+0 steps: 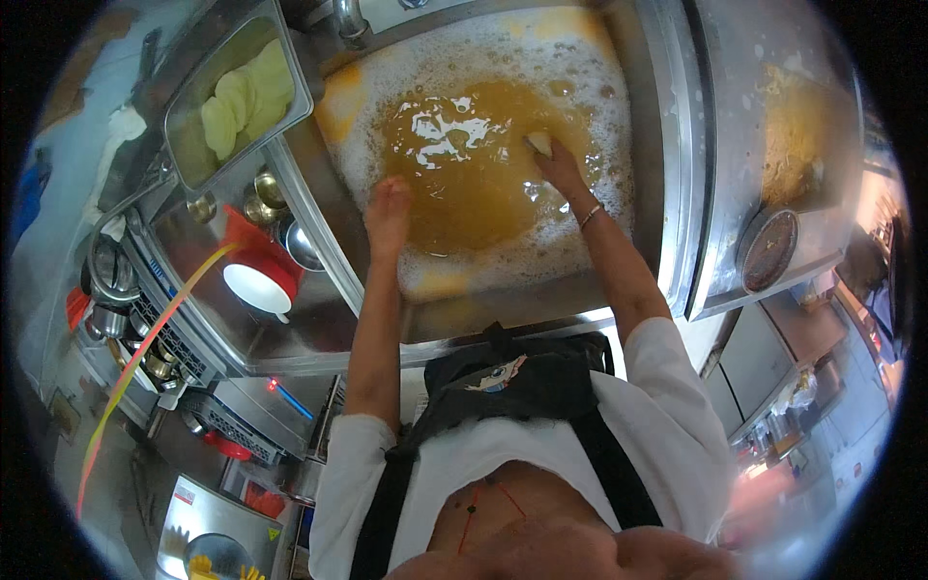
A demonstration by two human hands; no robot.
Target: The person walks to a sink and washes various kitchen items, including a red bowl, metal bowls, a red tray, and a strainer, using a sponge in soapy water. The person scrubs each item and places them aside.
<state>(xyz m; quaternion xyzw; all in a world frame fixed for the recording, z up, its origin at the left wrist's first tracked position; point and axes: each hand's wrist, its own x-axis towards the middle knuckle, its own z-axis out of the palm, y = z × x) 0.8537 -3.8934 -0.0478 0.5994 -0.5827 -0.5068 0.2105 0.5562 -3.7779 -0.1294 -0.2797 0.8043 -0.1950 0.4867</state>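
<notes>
Before me is a deep steel sink (649,145) holding amber-brown water with white foam around its edges. My right hand (562,167) is over the water on the right, closed on a small pale piece (540,143), whose kind I cannot tell. Near the water's left edge is my left hand (390,206), its fingers bunched; whether anything is in them I cannot tell. Up at the left, a steel pan (297,112) holds pale green slices (232,101) and some liquid. A metal faucet (350,18) stands at the sink's far edge.
The left basin (217,319) holds a red container with a white inside (261,283) and several metal bowls (303,245). A yellow-pink hose (167,312) crosses on the left. On the right counter (725,210) stands a round pan with brown contents (770,250). Racks of metalware lie farther left.
</notes>
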